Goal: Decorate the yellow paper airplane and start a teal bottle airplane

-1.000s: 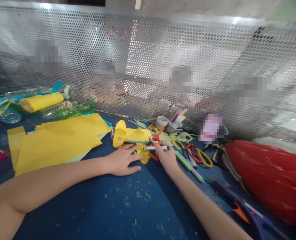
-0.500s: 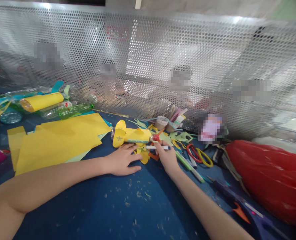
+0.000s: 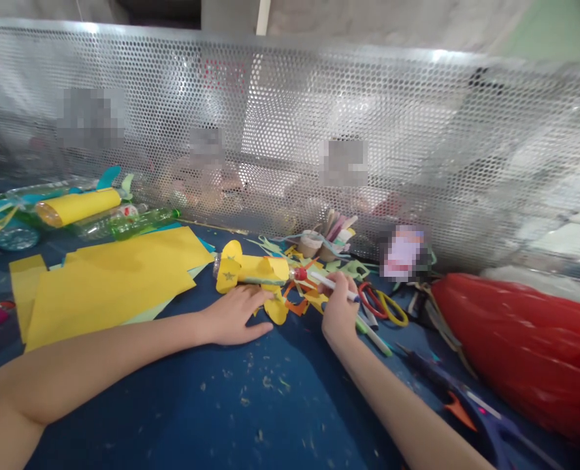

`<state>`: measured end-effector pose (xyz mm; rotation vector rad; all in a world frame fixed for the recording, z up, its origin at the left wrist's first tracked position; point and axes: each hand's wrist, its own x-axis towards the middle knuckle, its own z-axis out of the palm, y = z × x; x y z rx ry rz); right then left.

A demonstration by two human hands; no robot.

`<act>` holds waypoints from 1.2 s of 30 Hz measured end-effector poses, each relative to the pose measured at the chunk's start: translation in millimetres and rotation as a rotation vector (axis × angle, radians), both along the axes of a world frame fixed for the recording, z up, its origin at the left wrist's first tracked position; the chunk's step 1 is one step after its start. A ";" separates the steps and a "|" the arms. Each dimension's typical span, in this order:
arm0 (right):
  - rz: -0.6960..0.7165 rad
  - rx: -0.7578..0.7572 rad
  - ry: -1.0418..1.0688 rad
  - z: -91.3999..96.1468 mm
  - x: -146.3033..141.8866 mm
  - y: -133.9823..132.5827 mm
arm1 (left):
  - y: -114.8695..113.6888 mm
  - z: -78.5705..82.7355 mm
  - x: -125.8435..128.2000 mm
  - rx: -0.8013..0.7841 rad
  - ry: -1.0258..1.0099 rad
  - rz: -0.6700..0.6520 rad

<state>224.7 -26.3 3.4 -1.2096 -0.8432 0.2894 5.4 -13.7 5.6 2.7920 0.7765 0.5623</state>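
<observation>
My left hand lies open on the table, its fingers spread over part of a yellow paper cutout. Just beyond those fingers a bottle wrapped in yellow paper rests on its side, its red cap pointing right. A rounded yellow paper fin with a drawn star stands at the bottle's left end. To the right of the cap, my right hand grips a white marker with a dark blue end, its other end angled toward the cap.
Yellow paper sheets spread at left, before green bottles and another yellow-wrapped bottle. Paper scraps, cups of sticks, scissors and a green marker lie right. Nearer are a blue glue gun and red bag. A perforated metal screen stands behind.
My right hand has drawn back to the right with the marker, away from the cutout and cap. My left hand stays nearly where it was. The view has shifted slightly.
</observation>
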 end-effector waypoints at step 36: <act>-0.059 -0.090 -0.224 -7.0 0.1 5.4 | 0.2 0.5 1.7 0.033 -0.070 0.009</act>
